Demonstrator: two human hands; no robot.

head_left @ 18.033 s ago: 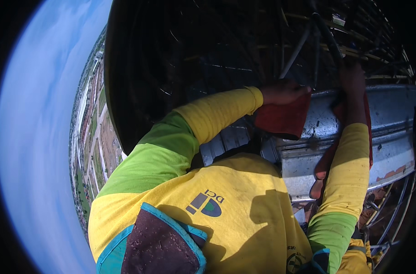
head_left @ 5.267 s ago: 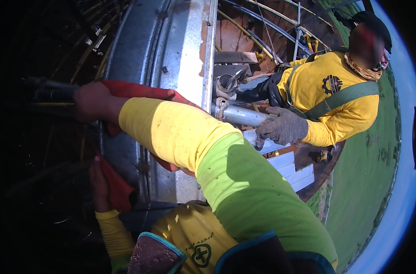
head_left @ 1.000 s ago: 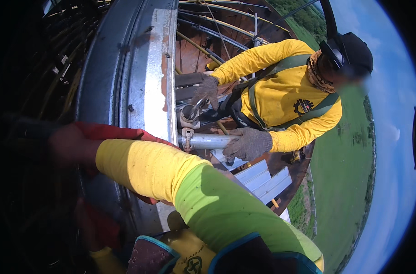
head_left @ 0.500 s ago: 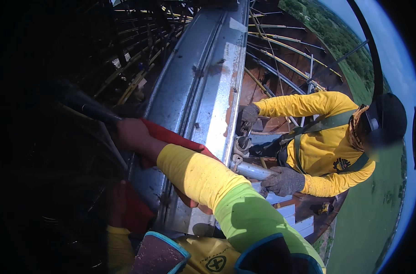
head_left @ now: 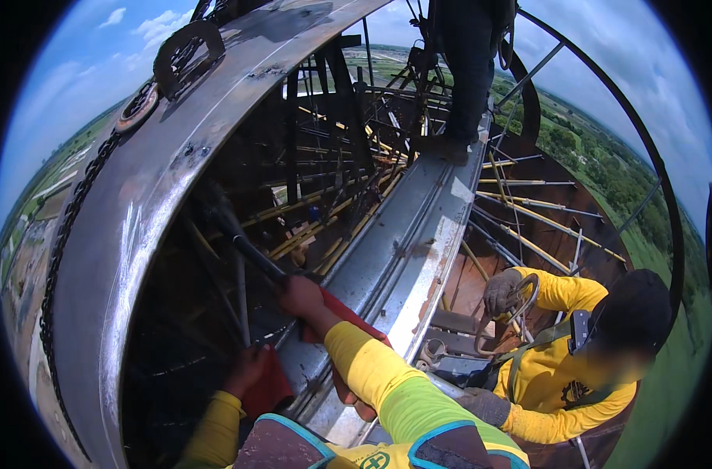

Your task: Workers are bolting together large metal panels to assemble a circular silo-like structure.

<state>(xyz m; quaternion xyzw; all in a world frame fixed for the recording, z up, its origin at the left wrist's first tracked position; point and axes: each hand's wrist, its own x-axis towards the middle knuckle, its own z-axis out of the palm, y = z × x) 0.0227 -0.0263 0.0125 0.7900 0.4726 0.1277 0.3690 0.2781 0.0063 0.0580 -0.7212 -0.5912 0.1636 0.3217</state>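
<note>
My right hand point(head_left: 301, 297) is closed round a dark round bar point(head_left: 254, 254), which slants up and left into shadow; its far end is hard to make out. Below, my left hand point(head_left: 249, 369) is in deep shade, its fingers too dark to read. Red cloth-like material point(head_left: 271, 387) hangs beside the left hand, and more red material point(head_left: 354, 314) shows behind my right forearm. Both hands are by the left edge of a long ribbed metal plank point(head_left: 364, 266). A thin grey pipe point(head_left: 242, 297) comes down near my left hand.
At right, a co-worker in yellow, wearing grey gloves, holds a large metal hook point(head_left: 531, 293). Another person's boots point(head_left: 449, 148) stand on the plank's far end. A curved steel wall point(head_left: 149, 234) with a chain point(head_left: 59, 266) rises at left. Yellow poles point(head_left: 528, 203) lie below; open land lies beyond.
My view has swung up and left, bringing in the steel wall and the standing person. My right hand keeps the bar. The co-worker now has the hook raised.
</note>
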